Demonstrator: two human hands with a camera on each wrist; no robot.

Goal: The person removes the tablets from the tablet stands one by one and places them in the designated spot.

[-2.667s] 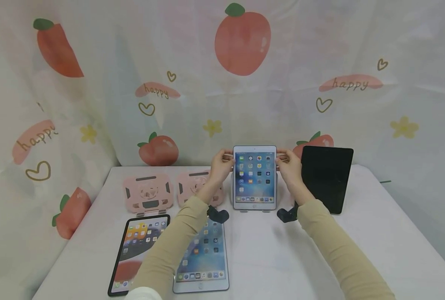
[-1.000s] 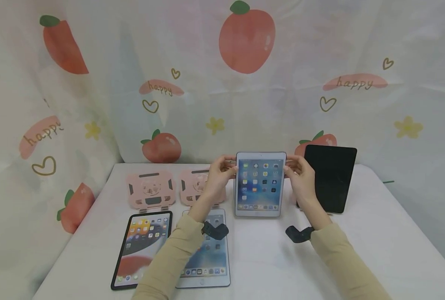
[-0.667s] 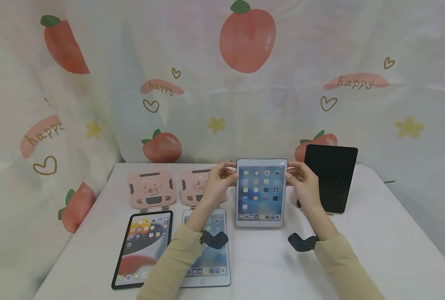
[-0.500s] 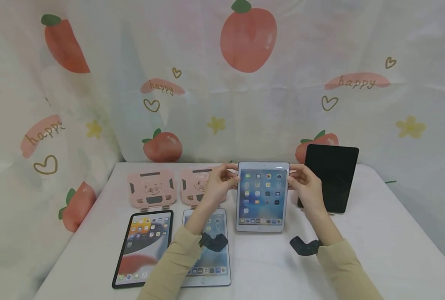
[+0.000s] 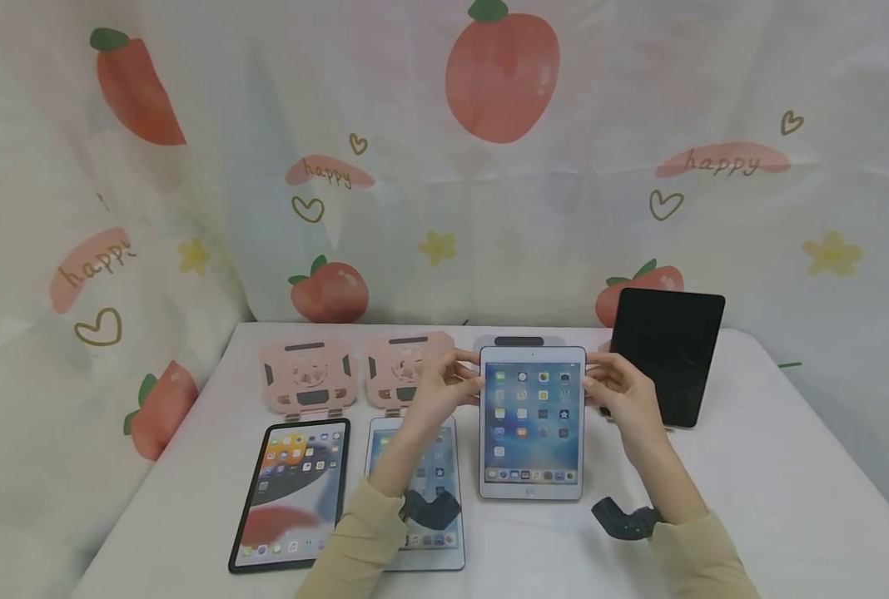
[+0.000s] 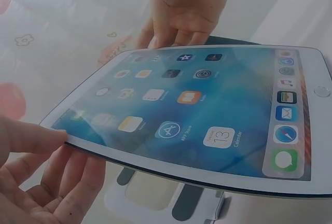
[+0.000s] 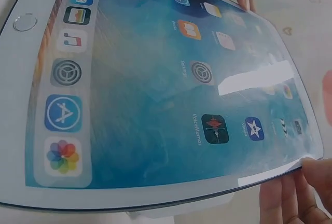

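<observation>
One white-bordered, rectangular, glossy tablet [image 5: 532, 424], central on my head feed: blue icon screen lit, portrait, held by both side edges.

Four tablets [image 5: 531, 428]; at least two pink stands [image 5: 310, 374]; one grey stand [image 5: 519, 341]; two hands [image 5: 437, 387]; two black wrist cameras [image 5: 433, 509]; one table [image 5: 774, 482]

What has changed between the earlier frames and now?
The left hand and right hand have drawn the white tablet away from the grey stand, toward the person; the stand's top now shows behind it. Neither hand has let go. The dark-screened tablet, black-framed tablet, flat white tablet and pink stands stayed put.
</observation>
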